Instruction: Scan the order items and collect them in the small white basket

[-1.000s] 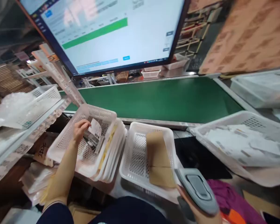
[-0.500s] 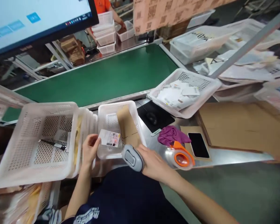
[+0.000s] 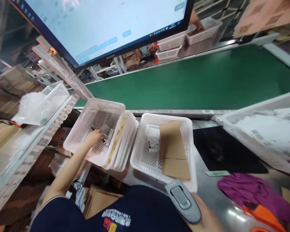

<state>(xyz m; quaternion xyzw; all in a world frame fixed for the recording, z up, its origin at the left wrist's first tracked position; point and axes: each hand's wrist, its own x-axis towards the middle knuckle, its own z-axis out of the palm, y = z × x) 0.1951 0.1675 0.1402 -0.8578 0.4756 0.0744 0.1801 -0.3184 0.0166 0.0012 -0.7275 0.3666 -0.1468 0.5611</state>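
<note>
small packets (image 3: 108,131) lie in l basket (image 3: 108,104), just beside l hand (image 3: 94,137), contact unclear; l hand reaches down in, fingers bent, cannot tell if pinching anything. r hand (image 3: 204,212) wrapped around grey scanner (image 3: 183,201), fingers mostly hidden. fwd of r hand: mid basket (image 3: 169,117) w/ brown cardboard (image 3: 174,151) + labelled white packet (image 3: 153,142), cardboard nearer r hand. to r of r hand: purple cloth (image 3: 251,193); fwd-r of same hand: black mat (image 3: 241,161) w/ blurred mouse (image 3: 216,152). green belt (image 3: 171,80) runs crosswise beyond both hands; monitor (image 3: 111,32) fwd of + above l hand.
</note>
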